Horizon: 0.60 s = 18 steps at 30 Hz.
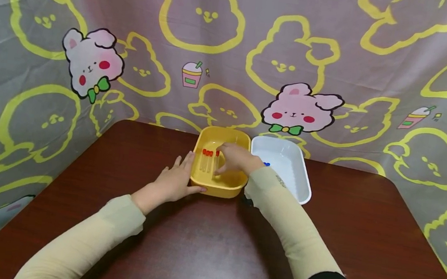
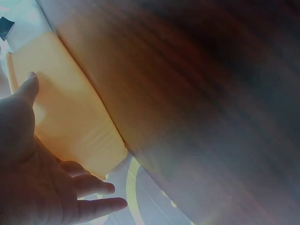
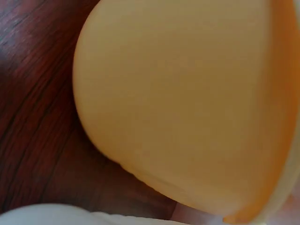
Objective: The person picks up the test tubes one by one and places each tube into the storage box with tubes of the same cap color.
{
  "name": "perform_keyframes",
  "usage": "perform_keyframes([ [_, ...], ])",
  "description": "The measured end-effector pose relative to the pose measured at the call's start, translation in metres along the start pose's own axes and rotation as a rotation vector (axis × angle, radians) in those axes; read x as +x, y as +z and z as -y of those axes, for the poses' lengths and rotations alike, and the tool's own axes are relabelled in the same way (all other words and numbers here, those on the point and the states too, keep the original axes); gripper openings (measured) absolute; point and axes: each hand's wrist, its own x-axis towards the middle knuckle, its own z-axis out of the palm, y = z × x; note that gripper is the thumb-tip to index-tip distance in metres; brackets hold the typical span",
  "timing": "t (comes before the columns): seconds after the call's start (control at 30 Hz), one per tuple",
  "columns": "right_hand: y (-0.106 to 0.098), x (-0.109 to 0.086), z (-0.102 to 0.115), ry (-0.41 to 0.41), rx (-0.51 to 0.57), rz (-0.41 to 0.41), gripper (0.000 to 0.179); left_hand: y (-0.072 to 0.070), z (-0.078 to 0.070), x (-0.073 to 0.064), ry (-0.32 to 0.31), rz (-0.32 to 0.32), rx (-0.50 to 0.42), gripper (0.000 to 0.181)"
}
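A yellow tray (image 1: 217, 191) stands at the back of the table. Inside lie several clear tubes with red caps (image 1: 207, 153), side by side. My left hand (image 1: 173, 179) rests against the tray's left side, thumb at the front wall and fingers spread fairly straight. In the left wrist view that hand (image 2: 42, 183) touches the tray's outer wall (image 2: 70, 103). Reaching into the tray from the right, my right hand (image 1: 235, 157) pinches one red-capped tube (image 1: 216, 161) between thumb and fingers. The right wrist view holds mostly the yellow tray wall (image 3: 178, 93); the hand's grip is not visible there.
A white tray (image 1: 304, 181) stands just right of the yellow one, with blue caps (image 1: 267, 164) partly hidden behind my right wrist. The dark wooden table (image 1: 203, 247) stretches toward me. A patterned curtain (image 1: 231, 67) hangs behind both trays.
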Motion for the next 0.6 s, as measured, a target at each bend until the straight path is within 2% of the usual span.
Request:
perform_keyframes([
  [0.3, 0.007, 0.009, -0.003, 0.031, -0.025, 0.031, 0.091, 0.002, -0.001, 0.001, 0.002, 0.004, -0.005, 0.115],
  [0.6, 0.011, 0.012, -0.003, 0.045, 0.001, 0.037, 0.086, 0.001, 0.000, 0.001, -0.008, 0.007, -0.004, 0.115],
])
